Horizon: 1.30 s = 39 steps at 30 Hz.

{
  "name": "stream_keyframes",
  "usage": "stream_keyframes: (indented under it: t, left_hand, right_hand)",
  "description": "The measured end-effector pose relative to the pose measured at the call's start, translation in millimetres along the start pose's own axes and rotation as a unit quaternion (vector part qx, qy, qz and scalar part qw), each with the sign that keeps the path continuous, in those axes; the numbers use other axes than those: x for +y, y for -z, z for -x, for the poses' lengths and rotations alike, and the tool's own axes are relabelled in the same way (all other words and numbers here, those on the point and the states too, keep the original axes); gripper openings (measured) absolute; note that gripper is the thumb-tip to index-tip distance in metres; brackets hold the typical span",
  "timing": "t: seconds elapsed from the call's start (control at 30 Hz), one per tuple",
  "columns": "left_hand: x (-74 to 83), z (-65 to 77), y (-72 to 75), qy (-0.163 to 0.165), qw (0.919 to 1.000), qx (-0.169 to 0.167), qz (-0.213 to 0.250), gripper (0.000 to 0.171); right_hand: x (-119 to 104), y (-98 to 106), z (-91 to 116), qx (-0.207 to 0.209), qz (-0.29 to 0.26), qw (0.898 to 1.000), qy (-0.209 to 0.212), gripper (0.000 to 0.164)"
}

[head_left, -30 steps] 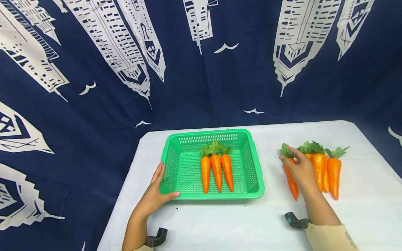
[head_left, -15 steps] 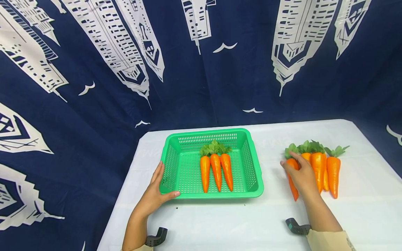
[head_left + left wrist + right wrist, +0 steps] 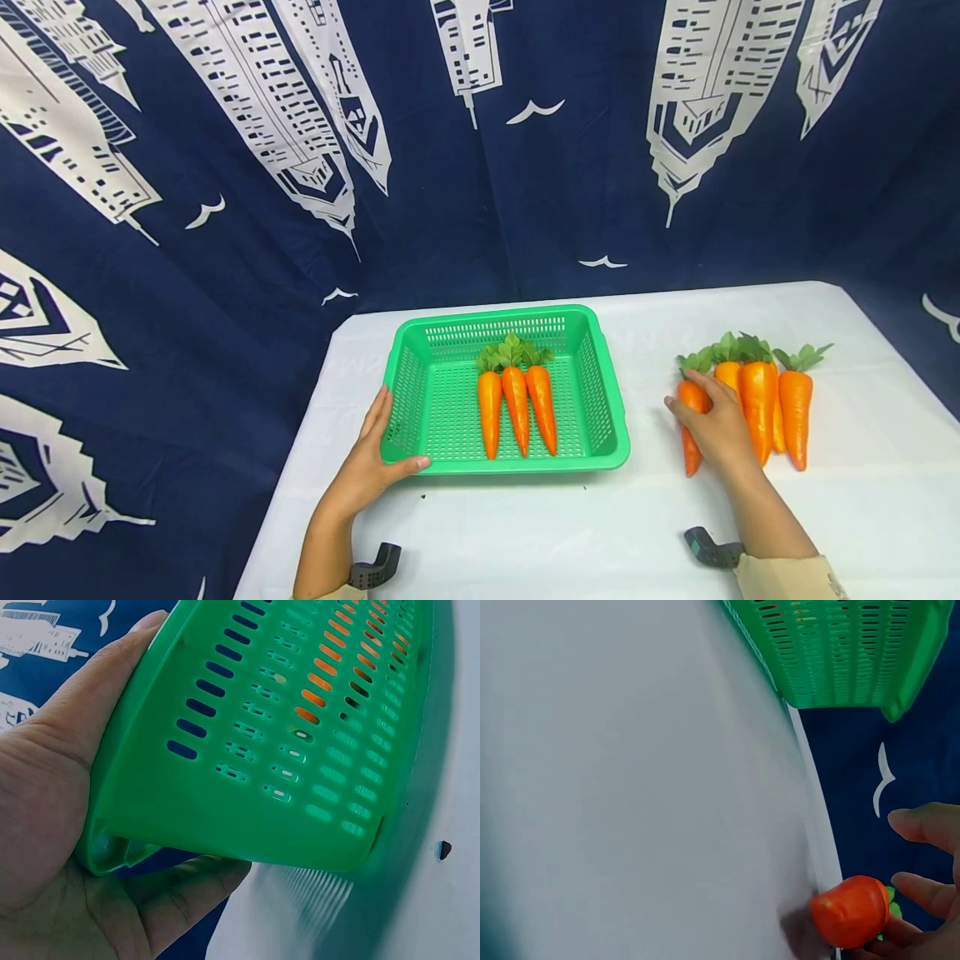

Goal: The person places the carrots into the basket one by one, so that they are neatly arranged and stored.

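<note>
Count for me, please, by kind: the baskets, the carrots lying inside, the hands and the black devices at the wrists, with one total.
Green basket: 1
Carrots inside it: 3
Left hand and right hand: 2
Black wrist devices: 2
Total: 8

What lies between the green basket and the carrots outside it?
White tabletop, plus the thumb tip of the right hand beside the nearest carrot, shows there in the head view.

Green basket [image 3: 517,468], orange carrots [image 3: 516,408], green leaves [image 3: 512,350]; white worktop [image 3: 570,542]; navy cloth [image 3: 465,225] patterned with white towers [image 3: 262,100]; sleeve [image 3: 787,577] apparently beige.
</note>
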<state>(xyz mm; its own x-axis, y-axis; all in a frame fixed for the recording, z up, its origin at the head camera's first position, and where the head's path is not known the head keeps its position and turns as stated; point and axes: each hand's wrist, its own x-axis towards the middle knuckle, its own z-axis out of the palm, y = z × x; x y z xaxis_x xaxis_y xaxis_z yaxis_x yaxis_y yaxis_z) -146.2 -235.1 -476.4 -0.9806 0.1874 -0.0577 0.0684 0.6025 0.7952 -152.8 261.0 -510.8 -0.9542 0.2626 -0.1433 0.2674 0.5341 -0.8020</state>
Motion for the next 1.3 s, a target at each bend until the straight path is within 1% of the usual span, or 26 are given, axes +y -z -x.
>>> stream_keyframes:
  t: [0.2, 0.37, 0.47, 0.7, 0.87, 1.13, 1.3]
  left_hand:
    - [0.2, 0.5, -0.1, -0.001, 1.0000, -0.001, 0.000, 0.123]
    - [0.0, 0.3, 0.4, -0.002, 1.0000, -0.001, 0.001, 0.122]
    - [0.4, 0.1, 0.7, -0.002, 1.0000, 0.000, 0.001, 0.122]
    - [0.9, -0.3, 1.1, -0.002, 1.0000, 0.000, -0.002, 0.124]
    - [1.7, 0.8, 1.1, -0.004, 1.0000, 0.001, 0.000, 0.122]
    - [3.0, 2.4, 1.0, -0.009, 0.9999, 0.001, 0.005, 0.120]
    - [2.8, 2.0, 0.9, -0.010, 0.9999, 0.000, 0.009, 0.120]
  right_hand:
    - [3.9, -1.0, -2.3, -0.002, 0.019, 1.000, 0.024, 0.072]
    - [7.0, -2.5, -4.6, -0.006, 0.027, 0.999, 0.030, 0.068]
    - [7.3, -3.0, -5.0, -0.009, 0.018, 0.999, 0.027, 0.066]
    - [4.3, -0.9, -6.3, -0.014, -0.026, 0.999, 0.029, 0.065]
    - [-2.9, 0.9, -8.2, -0.013, -0.035, 0.999, 0.036, 0.069]
    - [-21.9, 6.7, -13.8, -0.014, -0.047, 0.998, 0.046, 0.074]
    - [-35.5, 11.8, -16.3, -0.016, -0.069, 0.996, 0.055, 0.075]
